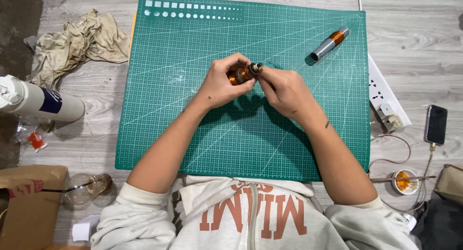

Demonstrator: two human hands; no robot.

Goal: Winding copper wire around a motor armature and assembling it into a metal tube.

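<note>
Both of my hands meet over the middle of a green cutting mat (193,47). My left hand (223,83) grips a small cylinder wound with copper-coloured wire (242,74), its dark metal tip pointing right. My right hand (284,91) pinches that same cylinder at its tip end. A second grey tube with a copper-wire band (330,43) lies alone on the mat at the upper right, a hand's width from my right hand.
A crumpled beige cloth (79,40) lies upper left. A white cylinder (38,103) rests at the left edge, with a clear bottle (84,187) and cardboard box (26,202) below. At right are a white power strip (386,93), a phone (435,124) on a cable, and a small dish (404,181).
</note>
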